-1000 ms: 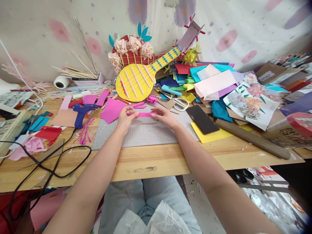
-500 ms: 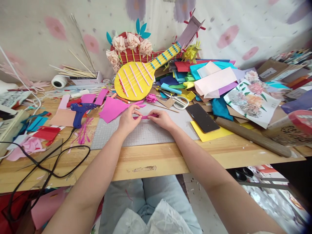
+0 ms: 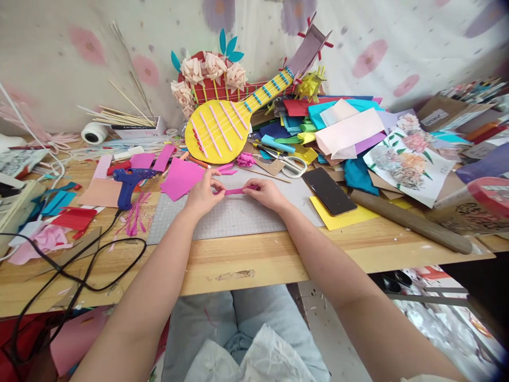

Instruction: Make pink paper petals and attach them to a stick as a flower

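Observation:
My left hand (image 3: 203,194) and my right hand (image 3: 265,193) pinch the two ends of a narrow pink paper strip (image 3: 235,191), held just above a grey cutting mat (image 3: 234,217). The strip looks folded lengthwise and thin. A larger magenta paper sheet (image 3: 181,178) lies just left of my left hand. A yellow paper guitar (image 3: 218,130) leans behind the hands, with a small pink paper flower (image 3: 245,159) at its foot.
A blue glue gun (image 3: 129,183) with a black cord (image 3: 79,265) lies to the left. Scissors (image 3: 288,164), a black phone (image 3: 329,191), a wooden rolling pin (image 3: 409,223) and a heap of coloured paper (image 3: 342,132) fill the right side.
The pink strip has gone from a flat wider band to a narrower folded one. Both hands have moved slightly closer together along it.

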`<state>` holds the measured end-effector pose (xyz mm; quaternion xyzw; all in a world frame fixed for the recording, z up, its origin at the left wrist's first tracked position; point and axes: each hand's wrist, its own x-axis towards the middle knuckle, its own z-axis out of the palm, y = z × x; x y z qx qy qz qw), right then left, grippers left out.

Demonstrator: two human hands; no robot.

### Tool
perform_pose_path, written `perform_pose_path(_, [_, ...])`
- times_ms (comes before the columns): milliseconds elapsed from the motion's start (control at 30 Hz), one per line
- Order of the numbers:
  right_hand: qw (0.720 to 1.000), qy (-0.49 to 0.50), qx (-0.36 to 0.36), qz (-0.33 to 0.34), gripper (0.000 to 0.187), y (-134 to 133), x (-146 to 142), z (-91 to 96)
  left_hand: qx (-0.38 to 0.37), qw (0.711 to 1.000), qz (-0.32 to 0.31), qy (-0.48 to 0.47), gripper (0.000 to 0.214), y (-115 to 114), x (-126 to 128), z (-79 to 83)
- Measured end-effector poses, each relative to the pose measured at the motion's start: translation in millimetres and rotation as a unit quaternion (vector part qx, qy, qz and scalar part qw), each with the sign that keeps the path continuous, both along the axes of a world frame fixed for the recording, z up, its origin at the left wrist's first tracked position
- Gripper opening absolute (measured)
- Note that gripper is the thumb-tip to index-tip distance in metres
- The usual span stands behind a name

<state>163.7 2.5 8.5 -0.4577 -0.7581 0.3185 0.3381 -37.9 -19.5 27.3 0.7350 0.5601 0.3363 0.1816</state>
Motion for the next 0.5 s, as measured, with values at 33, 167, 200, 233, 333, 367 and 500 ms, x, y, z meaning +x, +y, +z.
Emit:
perform_pose_path(33, [1.000,-0.002,-0.003,-0.003,0.019,0.4,1.6,0.1,-0.006,1.000,-0.005,0.001,0.044,1.0,-2.6,0.0])
perform_pose_path(167, [1.000,-0.013,-0.020,-0.019,0.017,1.8,8.9,1.4,-0.024,0.999,-0.026,-0.008,0.045,6.7,-15.8,-1.9])
perform_pose_path(200, [0.999,-0.015,-0.022,-0.021,0.017,2.1,10.8,1.8,-0.026,0.999,-0.027,-0.012,0.045,8.6,-19.8,-3.1])
perform_pose_path(233, [0.999,-0.015,-0.021,-0.024,0.017,2.3,12.7,2.2,-0.027,0.999,-0.024,-0.014,0.044,10.7,-23.7,-4.6])
perform_pose_path(333, [0.999,-0.009,-0.013,-0.032,0.018,2.5,16.2,3.8,-0.017,0.999,0.004,-0.043,0.042,16.6,-31.8,-10.6])
perform_pose_path(367, [0.999,-0.008,-0.013,-0.031,0.017,2.2,16.3,4.5,-0.008,0.998,0.015,-0.062,0.041,17.8,-32.2,-12.8])
perform_pose_path(500, [0.999,-0.016,-0.022,-0.017,0.016,0.3,10.6,5.7,0.013,0.990,-0.031,-0.134,0.047,15.1,-19.4,-18.8])
